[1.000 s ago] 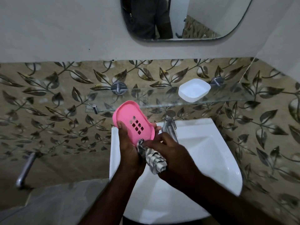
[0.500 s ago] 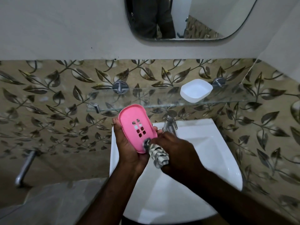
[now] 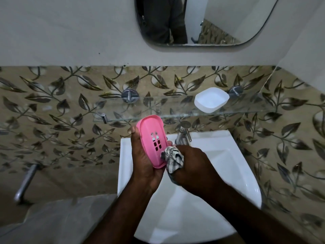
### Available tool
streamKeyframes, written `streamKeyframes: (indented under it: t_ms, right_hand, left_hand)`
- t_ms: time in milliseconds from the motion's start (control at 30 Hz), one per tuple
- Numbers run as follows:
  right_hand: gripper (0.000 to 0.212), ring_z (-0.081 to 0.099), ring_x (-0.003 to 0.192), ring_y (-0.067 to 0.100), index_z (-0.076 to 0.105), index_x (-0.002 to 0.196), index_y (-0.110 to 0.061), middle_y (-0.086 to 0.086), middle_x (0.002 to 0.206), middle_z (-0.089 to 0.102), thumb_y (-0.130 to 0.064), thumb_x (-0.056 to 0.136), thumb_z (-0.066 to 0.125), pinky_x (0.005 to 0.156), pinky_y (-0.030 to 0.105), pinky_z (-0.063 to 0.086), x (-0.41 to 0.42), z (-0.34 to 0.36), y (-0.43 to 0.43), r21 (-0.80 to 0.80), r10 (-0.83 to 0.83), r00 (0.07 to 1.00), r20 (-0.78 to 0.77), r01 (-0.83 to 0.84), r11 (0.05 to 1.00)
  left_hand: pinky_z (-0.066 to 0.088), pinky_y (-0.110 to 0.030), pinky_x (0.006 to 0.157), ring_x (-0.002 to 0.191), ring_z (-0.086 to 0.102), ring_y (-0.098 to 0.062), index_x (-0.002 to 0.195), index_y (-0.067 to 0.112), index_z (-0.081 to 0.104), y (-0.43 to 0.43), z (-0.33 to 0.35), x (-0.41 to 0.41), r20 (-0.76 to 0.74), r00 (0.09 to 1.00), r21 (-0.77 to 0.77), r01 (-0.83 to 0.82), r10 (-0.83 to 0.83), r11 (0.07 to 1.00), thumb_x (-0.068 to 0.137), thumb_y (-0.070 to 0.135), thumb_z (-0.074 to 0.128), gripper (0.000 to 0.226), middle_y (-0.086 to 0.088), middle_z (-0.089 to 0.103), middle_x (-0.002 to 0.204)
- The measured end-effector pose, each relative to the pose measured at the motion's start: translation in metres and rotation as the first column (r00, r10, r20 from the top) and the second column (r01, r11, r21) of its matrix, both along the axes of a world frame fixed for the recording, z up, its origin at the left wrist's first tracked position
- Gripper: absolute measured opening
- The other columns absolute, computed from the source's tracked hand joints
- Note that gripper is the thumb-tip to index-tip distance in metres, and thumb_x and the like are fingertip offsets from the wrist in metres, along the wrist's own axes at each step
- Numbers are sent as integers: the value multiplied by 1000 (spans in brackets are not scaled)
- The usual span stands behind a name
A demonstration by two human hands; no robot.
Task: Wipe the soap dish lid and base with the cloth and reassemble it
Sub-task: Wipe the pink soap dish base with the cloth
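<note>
My left hand point(image 3: 144, 161) grips a pink soap dish piece point(image 3: 152, 136) with a block of small drain holes, tilted nearly upright over the sink. Bunched in my right hand point(image 3: 193, 164) is a striped black-and-white cloth point(image 3: 173, 158), and the cloth presses against the pink piece's lower right edge. The other part, a white soap dish tray point(image 3: 211, 100), sits on the glass shelf at the right, apart from both hands.
A glass shelf point(image 3: 158, 108) on chrome brackets runs along the leaf-patterned tile wall. Below it stand a chrome tap point(image 3: 182, 136) and the white sink point(image 3: 219, 164). A mirror point(image 3: 202, 20) hangs above. A metal pipe point(image 3: 26, 184) sticks out at lower left.
The pink piece has turned more upright and shifted right in my left hand. The cloth in my right hand has slid from its lower end to its lower right edge.
</note>
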State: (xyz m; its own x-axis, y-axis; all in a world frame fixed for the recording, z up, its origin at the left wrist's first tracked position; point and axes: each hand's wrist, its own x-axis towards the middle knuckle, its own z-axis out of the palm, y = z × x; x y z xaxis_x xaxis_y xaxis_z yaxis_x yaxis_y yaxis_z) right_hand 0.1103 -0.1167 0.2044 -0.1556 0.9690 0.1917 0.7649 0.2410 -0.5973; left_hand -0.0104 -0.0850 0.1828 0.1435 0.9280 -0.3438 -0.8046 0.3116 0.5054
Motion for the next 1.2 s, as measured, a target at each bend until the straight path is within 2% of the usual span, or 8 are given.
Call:
streamKeyframes:
  t_ms: [133, 200, 367, 567, 800, 967, 1067, 1200]
  right_hand:
    - [19, 51, 57, 16, 53, 67, -22, -8, 60, 53, -16, 79, 66, 58, 26, 46, -9, 8, -9, -300, 68, 959, -274, -152, 942]
    - [18, 53, 50, 19, 53, 62, -17, -6, 54, 53, -14, 77, 63, 54, 30, 47, -14, 10, -9, -291, 53, 889, -455, -204, 935]
    - [12, 65, 63, 16, 64, 75, -20, -6, 69, 67, -9, 79, 67, 64, 36, 57, -15, 7, -8, -218, 26, 846, -533, -167, 962]
    - [17, 65, 80, 16, 60, 88, -31, -7, 85, 66, -44, 76, 57, 70, 31, 53, 6, 2, -11, -5, 169, 970, 177, -171, 985]
    - [22, 62, 90, 21, 62, 91, -24, -3, 93, 64, -37, 74, 69, 70, 30, 44, 26, 13, 11, -28, 15, 947, 322, -7, 1000]
    - [16, 62, 65, 22, 59, 71, -15, -2, 65, 64, -14, 57, 67, 60, 39, 52, 11, 4, 8, -50, -115, 993, 19, 116, 992]
    - [12, 55, 44, 26, 55, 69, -14, 0, 50, 54, -3, 67, 62, 45, 41, 52, -2, -2, -7, -247, -95, 936, -339, 9, 969]
    - [22, 65, 71, 22, 65, 83, -20, 2, 77, 67, -7, 66, 65, 67, 40, 55, -9, 22, -1, 8, 44, 908, -417, -45, 999]
  left_hand:
    - [55, -43, 81, 72, 65, -27, 113, 5, 63, -4, -6, 8, 36, 999, -57, -37, 39, 998, 64, 70, 57, 82, -14, 67, 79]
    - [56, -43, 81, 74, 66, -28, 113, 6, 65, -5, -6, 11, 80, 995, -56, -51, 55, 997, 68, 71, 58, 80, -14, 67, 84]
    - [51, -47, 86, 75, 65, -30, 115, 3, 63, 3, -4, 7, 75, 997, -13, -17, 18, 1000, 67, 77, 59, 88, -17, 65, 83]
    - [48, -53, 93, 80, 62, -33, 114, 5, 64, 7, -2, 1, 4, 997, -42, 80, -80, 996, 62, 74, 58, 87, -21, 66, 89]
    - [59, -44, 70, 79, 73, -29, 122, 13, 59, 1, -5, 2, -41, 990, -40, 134, -135, 990, 83, 74, 37, 75, -15, 74, 92]
    - [59, -42, 69, 86, 73, -30, 130, 13, 53, 2, 1, 7, -27, 991, -32, 127, -128, 991, 80, 76, 39, 81, -16, 74, 97]
    - [57, -41, 74, 84, 71, -30, 133, 9, 51, 0, -4, 10, -62, 992, -74, 102, -107, 992, 68, 79, 49, 95, -16, 71, 90]
    - [58, -30, 62, 76, 73, -25, 109, 5, 61, -4, 5, 14, 20, 982, -29, 189, -188, 982, 81, 74, 39, 78, -13, 72, 82]
